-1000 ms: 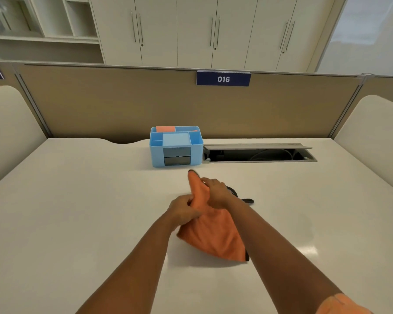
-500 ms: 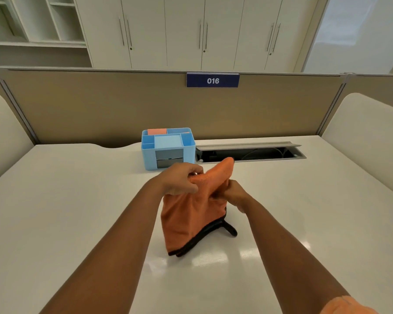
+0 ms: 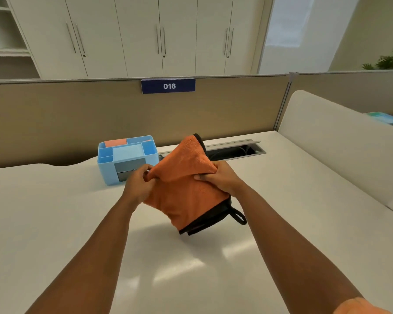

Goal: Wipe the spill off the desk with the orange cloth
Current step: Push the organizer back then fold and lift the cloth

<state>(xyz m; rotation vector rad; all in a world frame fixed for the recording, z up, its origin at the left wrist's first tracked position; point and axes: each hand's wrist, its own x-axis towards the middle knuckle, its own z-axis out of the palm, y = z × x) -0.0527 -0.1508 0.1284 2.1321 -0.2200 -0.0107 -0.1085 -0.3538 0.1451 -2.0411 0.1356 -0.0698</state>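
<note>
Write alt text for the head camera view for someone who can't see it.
Two bare hands, left hand and right hand, hold an orange cloth with black trim up above a white desk, apparently folding it. Behind it stand a blue desk organizer, an open cable tray, and a tan partition with a sign reading 016.

We see a bright, evenly lit scene. Pale glare patches lie on the desk (image 3: pixel 55 223) just nearer us than the right hand (image 3: pixel 218 177), and a soft shadow falls under the orange cloth (image 3: pixel 186 191), so light probably comes from overhead. Straight lines bow toward the edges; far corners look slightly soft
</note>
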